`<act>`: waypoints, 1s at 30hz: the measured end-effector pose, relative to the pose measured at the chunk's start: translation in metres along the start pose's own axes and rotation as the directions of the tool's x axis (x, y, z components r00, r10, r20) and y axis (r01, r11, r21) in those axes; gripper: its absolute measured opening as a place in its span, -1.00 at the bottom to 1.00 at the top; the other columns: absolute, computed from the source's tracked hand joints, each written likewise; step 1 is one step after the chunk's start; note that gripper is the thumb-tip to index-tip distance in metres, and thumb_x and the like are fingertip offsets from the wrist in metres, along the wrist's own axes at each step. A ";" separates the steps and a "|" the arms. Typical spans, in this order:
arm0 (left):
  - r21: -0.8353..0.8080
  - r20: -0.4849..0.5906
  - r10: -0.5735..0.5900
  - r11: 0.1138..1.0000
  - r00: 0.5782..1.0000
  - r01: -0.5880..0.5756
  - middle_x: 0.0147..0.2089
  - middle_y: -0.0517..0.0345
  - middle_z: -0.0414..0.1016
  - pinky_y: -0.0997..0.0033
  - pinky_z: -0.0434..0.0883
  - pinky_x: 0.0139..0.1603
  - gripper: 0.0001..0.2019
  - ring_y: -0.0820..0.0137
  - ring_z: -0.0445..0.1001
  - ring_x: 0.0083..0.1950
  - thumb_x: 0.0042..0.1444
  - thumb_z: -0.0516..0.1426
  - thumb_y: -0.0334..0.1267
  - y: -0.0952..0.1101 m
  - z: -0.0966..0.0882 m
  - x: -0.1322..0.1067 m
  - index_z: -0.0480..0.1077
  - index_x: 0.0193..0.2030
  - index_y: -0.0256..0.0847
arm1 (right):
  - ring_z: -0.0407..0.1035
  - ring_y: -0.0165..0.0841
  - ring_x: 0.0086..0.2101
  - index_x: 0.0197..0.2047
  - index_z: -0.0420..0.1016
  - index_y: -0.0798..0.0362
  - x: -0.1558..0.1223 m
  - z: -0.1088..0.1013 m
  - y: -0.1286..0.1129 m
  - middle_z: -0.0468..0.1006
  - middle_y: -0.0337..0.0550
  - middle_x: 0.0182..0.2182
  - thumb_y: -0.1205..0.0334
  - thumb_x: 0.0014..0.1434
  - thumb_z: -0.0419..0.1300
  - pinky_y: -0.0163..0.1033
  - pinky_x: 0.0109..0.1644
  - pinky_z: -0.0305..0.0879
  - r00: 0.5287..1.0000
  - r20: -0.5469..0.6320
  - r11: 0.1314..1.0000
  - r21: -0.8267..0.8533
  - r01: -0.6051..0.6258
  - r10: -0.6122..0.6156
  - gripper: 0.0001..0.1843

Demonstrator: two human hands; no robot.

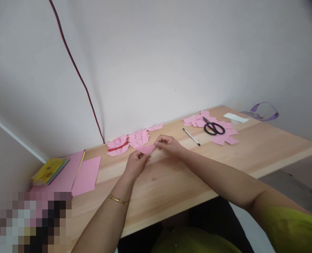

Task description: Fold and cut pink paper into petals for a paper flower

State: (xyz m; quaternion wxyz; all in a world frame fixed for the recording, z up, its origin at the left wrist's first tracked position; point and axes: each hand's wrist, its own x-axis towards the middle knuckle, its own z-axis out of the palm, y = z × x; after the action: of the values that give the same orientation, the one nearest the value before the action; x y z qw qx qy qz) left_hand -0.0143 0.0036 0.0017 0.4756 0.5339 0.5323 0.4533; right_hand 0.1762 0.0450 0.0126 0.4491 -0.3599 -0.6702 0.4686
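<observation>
At the near side, the pale wood-grained table (171, 182) shows a straight edge. Above its surface, a small, smooth piece of pink paper (146, 149) with a pointed lower corner is held between the hands: the left hand (136, 163) pinches its lower edge, the right hand (168, 144) its right end. Beyond lie a slim white pen (191, 136), black-handled scissors (211, 123) on flat angular pink cutouts (225, 133), and creased, jagged-edged pink pieces (139, 137) near the plain wall (156, 66).
</observation>
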 end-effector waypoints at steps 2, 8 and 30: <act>-0.085 -0.003 0.027 0.996 1.000 -0.027 -0.36 0.07 0.52 0.45 0.31 -0.33 -0.67 0.41 0.41 -0.37 -0.16 0.28 -0.13 0.002 0.001 0.000 0.49 -0.26 -0.30 | 0.26 -0.45 -0.46 -0.41 0.37 0.10 0.000 -0.001 -0.001 0.37 -0.26 -0.53 0.00 0.07 0.18 -0.33 -0.33 0.17 1.000 0.015 1.000 0.008 0.021 -0.021 -0.69; 0.051 -0.136 0.264 0.964 0.955 -0.259 -0.19 0.05 0.48 0.37 0.33 -0.14 -0.67 0.34 0.41 -0.19 -0.12 0.27 -0.20 0.016 -0.008 0.000 0.49 -0.15 -0.16 | 0.21 -0.48 -0.50 -0.43 0.37 0.11 -0.002 0.005 0.000 0.38 -0.24 -0.51 0.04 0.09 0.16 -0.36 -0.40 0.12 0.992 0.067 0.987 -0.118 0.112 -0.105 -0.72; 0.529 0.056 0.435 0.750 0.899 -0.396 -0.45 0.19 0.40 0.40 0.23 -0.26 -0.92 0.37 0.35 -0.35 -0.16 0.10 -0.44 0.025 -0.026 0.004 0.35 -0.56 -0.18 | 0.19 -0.46 -0.48 -0.47 0.38 0.11 -0.001 -0.007 -0.010 0.37 -0.24 -0.52 0.13 0.09 0.15 -0.36 -0.39 0.07 0.991 0.045 0.954 -0.268 0.137 -0.130 -0.78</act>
State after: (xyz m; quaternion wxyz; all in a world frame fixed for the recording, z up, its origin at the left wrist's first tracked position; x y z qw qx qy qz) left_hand -0.0362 0.0092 0.0295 0.1785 0.7320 0.5202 0.4020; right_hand 0.1826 0.0434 0.0230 0.4175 -0.3655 -0.7565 0.3462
